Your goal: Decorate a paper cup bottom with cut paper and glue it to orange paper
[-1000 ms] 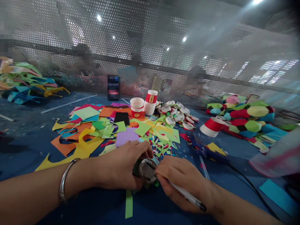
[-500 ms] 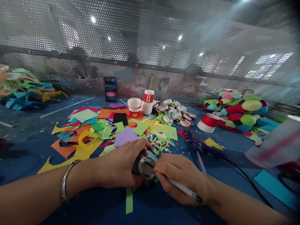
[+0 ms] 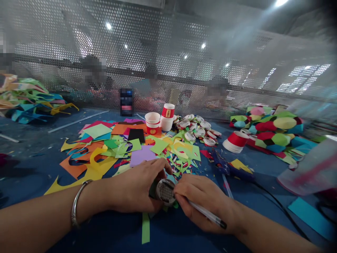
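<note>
Round piece [image 3: 166, 192] in the left hand [image 3: 139, 184], under the pen [image 3: 207, 213]: marking under way

We proceed from the left. At the far left of the table [image 3: 105, 235] we note a pile of cut paper [image 3: 28, 98], then orange offcuts [image 3: 75, 165] nearer the middle. A bracelet [image 3: 74, 207] circles the left wrist. Farther back stands a phone [image 3: 126, 102], its screen obscured.

We find the left hand curled around the round piece, low in the middle of the view, gripping it at the side. The pale face is exposed and carries a dark grid; we cannot tell whether the underside touches the table. A green paper strip [image 3: 145, 230] lies just beside, on the near side. Beyond, two groups of paper cups [image 3: 167, 123] stand next to a heap of white-rimmed discs [image 3: 196, 128].

We find the right hand [image 3: 201, 202] pinching the pen between thumb and fingers, its dark front end over the face; contact is not confirmed. Farther right lie what we take for a glue gun [image 3: 223, 167] and a tipped red-and-white cup [image 3: 235, 141].

In our judgement the step in hand is drawing on the face. The next move calls for a steady left grip and short, controlled strokes.
</note>
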{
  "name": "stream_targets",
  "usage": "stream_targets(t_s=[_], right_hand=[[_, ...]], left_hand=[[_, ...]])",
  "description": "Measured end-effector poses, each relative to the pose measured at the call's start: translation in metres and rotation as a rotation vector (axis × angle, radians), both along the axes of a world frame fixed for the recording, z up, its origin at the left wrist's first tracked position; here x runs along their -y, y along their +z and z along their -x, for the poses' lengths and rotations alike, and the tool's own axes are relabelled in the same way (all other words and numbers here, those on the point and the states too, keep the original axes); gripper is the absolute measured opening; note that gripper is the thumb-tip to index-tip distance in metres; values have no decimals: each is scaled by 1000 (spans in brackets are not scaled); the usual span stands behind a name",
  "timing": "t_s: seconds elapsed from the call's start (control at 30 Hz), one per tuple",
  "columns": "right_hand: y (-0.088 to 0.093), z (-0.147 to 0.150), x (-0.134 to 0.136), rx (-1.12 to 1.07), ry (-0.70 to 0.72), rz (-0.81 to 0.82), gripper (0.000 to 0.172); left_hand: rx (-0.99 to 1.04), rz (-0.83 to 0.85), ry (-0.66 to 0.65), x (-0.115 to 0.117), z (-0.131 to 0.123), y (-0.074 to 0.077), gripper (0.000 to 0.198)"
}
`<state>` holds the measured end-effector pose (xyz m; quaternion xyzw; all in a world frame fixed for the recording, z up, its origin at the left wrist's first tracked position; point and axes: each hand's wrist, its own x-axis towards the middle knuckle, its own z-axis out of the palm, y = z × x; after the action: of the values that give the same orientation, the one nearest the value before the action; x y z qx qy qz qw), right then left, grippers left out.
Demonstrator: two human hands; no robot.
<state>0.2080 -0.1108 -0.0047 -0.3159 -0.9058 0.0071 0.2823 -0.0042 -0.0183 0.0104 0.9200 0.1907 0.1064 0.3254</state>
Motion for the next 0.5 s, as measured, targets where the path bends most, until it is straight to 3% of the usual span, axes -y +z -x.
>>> stream_targets(t_s=[0.5], right_hand=[[-4, 0, -3, -11, -7, 15, 12]], left_hand=[[-6, -29, 2, -2, 0, -3, 57]])
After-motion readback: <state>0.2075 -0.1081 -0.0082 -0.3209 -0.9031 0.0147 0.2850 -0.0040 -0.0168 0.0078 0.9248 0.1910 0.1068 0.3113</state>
